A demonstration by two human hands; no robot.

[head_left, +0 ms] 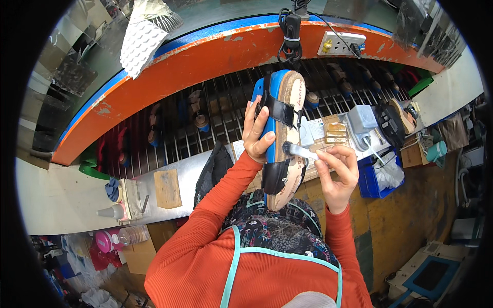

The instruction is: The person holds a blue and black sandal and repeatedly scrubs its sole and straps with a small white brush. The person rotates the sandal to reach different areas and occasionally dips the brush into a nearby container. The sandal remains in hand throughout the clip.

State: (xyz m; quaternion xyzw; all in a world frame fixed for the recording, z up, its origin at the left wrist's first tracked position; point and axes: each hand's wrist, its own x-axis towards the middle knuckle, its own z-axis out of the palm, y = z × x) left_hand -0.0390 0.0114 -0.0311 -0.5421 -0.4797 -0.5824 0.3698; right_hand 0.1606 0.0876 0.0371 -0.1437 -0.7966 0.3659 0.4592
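My left hand point(256, 134) grips the side of a sandal point(283, 126), held up with its pale underside turned toward my right. The sandal has black straps wrapped over its edges and is fitted on a blue shoe last. Between the thumb and fingers of my right hand point(338, 174) is a small brush point(303, 151) with a whitish handle. Its dark bristles touch the sandal's underside near the middle, by the edge. My left palm is hidden behind the sandal.
Beyond my hands, several shoes on lasts lie on a rack of metal rods point(174, 133) under an orange panel point(205, 64). At right are a light-blue container point(362, 119), amber blocks point(335, 132) and a blue bin point(371, 179). A brown board point(168, 189) lies left.
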